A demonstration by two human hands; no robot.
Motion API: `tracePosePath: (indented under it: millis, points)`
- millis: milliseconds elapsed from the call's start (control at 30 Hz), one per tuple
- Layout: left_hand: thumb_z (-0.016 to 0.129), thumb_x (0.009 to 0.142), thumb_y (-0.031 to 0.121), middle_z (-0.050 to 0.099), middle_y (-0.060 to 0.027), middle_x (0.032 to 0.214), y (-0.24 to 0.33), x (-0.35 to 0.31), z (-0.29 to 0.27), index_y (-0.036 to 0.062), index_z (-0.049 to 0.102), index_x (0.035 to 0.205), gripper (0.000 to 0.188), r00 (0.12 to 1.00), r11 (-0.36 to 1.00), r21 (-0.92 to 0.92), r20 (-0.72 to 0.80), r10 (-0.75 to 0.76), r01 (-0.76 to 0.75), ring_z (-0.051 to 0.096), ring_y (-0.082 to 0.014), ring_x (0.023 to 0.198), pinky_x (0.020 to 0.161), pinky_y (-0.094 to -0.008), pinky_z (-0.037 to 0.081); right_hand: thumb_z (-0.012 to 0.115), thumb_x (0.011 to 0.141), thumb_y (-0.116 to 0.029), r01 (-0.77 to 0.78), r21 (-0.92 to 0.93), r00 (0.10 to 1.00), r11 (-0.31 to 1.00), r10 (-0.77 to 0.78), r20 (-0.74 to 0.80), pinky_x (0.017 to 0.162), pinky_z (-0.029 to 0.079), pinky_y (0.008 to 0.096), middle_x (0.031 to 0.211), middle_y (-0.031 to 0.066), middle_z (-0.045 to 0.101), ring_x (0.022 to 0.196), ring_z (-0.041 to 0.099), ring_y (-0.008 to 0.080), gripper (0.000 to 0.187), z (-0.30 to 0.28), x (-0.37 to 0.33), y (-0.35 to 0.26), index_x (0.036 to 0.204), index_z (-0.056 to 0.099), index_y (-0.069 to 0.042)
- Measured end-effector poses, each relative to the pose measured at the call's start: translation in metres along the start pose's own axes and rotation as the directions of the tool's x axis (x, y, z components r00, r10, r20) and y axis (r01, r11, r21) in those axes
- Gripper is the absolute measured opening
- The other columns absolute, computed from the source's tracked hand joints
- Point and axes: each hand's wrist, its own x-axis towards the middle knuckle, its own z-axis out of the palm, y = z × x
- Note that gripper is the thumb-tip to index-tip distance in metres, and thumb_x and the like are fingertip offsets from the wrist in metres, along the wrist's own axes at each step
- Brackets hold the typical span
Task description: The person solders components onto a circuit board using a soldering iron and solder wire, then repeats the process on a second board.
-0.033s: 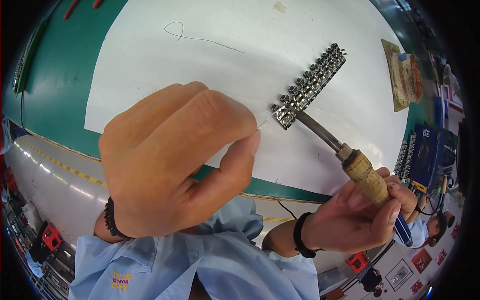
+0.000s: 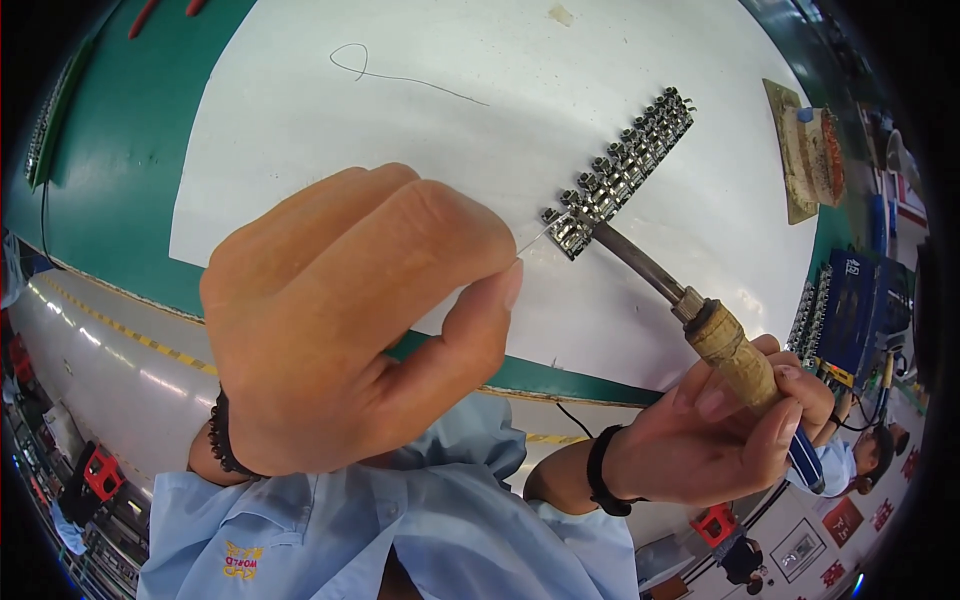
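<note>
Left hand (image 2: 350, 320): centre-left, fingers pinched together on thin solder wire (image 2: 535, 239).
Right hand (image 2: 710, 445): lower right, fingers curled around soldering iron (image 2: 728, 345).

Shiny metal strip (image 2: 632, 170), rough soldering-iron handle (image 2: 730, 345)

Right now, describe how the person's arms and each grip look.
The left grip is gloveless, with a bumpy black band at the wrist; the right grip is also gloveless, with a smooth black band. The shirt is light blue.
</note>
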Motion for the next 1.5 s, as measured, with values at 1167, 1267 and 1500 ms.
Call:
tracePosePath:
  millis: [1167, 1267, 1500]
  points:
    - [0.068, 0.066, -0.007, 0.049, 0.0002, 0.061, -0.001, -0.005, -0.002, 0.0003, 0.059, 0.076, 0.015, 1.000, 0.996, -0.094, -0.017, -0.009, 0.007, 0.032, -0.0061, 0.048, 0.045, -0.0226, 0.020, 0.050, 0.097, -0.030, 0.168, 0.000, 0.977, 0.986, -0.167, 0.129, 0.042, 0.039, 0.0255, 0.057, 0.0065, 0.049, 0.050, 0.045, 0.0137, 0.028, -0.013, -0.017, -0.006, 0.100, 0.041, -0.003]
    - [0.068, 0.065, -0.007, 0.048, 0.0001, 0.060, -0.001, -0.004, -0.001, 0.0004, 0.060, 0.075, 0.015, 1.000, 0.996, -0.093, -0.022, 0.003, -0.005, 0.032, -0.0061, 0.048, 0.044, -0.0228, 0.020, 0.052, 0.097, -0.029, 0.173, -0.033, 0.972, 0.984, -0.165, 0.165, 0.042, 0.042, 0.0264, 0.057, 0.0083, 0.051, 0.050, 0.047, 0.0141, 0.028, -0.012, -0.015, -0.007, 0.100, 0.041, -0.003]
    - [0.068, 0.065, -0.006, 0.048, 0.0001, 0.060, -0.002, -0.004, -0.001, 0.0001, 0.060, 0.076, 0.015, 1.000, 0.997, -0.075, -0.011, 0.014, -0.015, 0.032, -0.0063, 0.047, 0.044, -0.0229, 0.020, 0.053, 0.095, -0.030, 0.193, -0.127, 0.977, 0.973, -0.179, 0.115, 0.041, 0.041, 0.0270, 0.056, 0.0089, 0.050, 0.048, 0.045, 0.0144, 0.029, -0.006, -0.017, -0.006, 0.099, 0.041, -0.004]
